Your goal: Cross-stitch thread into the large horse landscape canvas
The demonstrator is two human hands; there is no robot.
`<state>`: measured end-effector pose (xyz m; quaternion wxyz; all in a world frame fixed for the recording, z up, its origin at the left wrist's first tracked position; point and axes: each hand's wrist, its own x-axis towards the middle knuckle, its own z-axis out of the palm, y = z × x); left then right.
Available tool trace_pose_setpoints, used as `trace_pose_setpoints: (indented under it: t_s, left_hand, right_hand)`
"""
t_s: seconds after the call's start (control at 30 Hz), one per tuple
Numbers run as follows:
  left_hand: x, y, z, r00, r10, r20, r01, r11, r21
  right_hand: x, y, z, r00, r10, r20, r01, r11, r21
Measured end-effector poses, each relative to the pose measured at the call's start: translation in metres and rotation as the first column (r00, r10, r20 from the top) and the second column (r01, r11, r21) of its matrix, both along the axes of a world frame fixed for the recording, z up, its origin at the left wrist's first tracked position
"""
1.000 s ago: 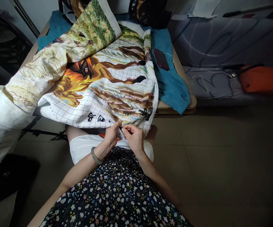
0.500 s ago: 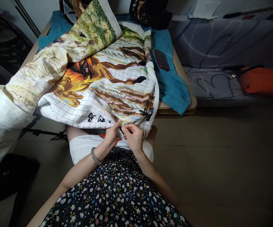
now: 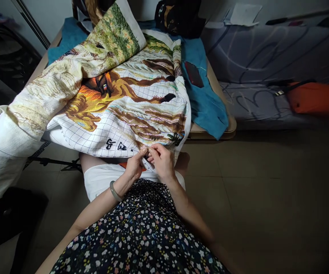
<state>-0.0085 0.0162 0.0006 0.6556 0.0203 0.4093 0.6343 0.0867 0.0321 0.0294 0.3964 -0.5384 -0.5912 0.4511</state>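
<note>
A large cross-stitch cloth [image 3: 130, 114] with a printed grid spreads over the table and hangs toward my lap. Its stitching shows an orange and brown animal, brown streaks and black characters near the front edge. My left hand [image 3: 134, 165] is closed on that front edge, with the thumb on top. Right beside it, my right hand [image 3: 163, 163] is closed in a pinch close to the left thumb. Whatever its fingertips hold is too small to make out. A small folded flap of the cloth hangs between the hands.
The rolled part of the cloth [image 3: 47, 87] lies across the left side. Under everything is a teal cloth [image 3: 210, 110] on a table with a rounded corner [image 3: 232, 127]. A dark phone [image 3: 194, 74] rests there. An orange bag [image 3: 312, 98] sits at the right.
My right hand has shifted slightly up, its fingers rising nearer the stitching. My left hand keeps its hold on the cloth's edge. The whole view has tilted a little.
</note>
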Motion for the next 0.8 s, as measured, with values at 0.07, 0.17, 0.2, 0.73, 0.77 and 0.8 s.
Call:
trace_pose_setpoints:
  t_s: [0.07,0.17,0.2,0.73,0.77,0.8]
  left_hand:
    - [0.0,0.0,-0.001,0.999,0.041,-0.024,-0.04,0.999,0.011]
    - [0.001,0.002,-0.003,0.994,0.097,-0.039,-0.097,0.995,0.002]
    - [0.002,0.002,-0.004,0.994,0.106,-0.038,-0.106,0.994,-0.005]
    - [0.002,0.001,-0.002,0.995,0.091,-0.05,-0.091,0.996,-0.001]
    - [0.002,0.001,-0.003,0.994,0.099,-0.047,-0.099,0.995,0.009]
    - [0.003,0.001,-0.004,0.994,0.101,-0.042,-0.101,0.995,0.014]
  right_hand:
    - [0.023,0.007,0.015,0.985,-0.103,-0.135,0.105,0.994,0.008]
    - [0.09,0.021,0.056,0.817,-0.268,-0.511,0.354,0.932,0.078]
    - [0.115,0.025,0.072,0.736,-0.242,-0.632,0.4,0.909,0.117]
    - [0.026,-0.017,-0.006,0.987,0.092,0.131,-0.095,0.995,0.011]
    - [0.026,-0.016,-0.006,0.984,0.079,0.16,-0.086,0.996,0.035]
    - [0.026,-0.015,-0.006,0.981,0.074,0.18,-0.084,0.995,0.051]
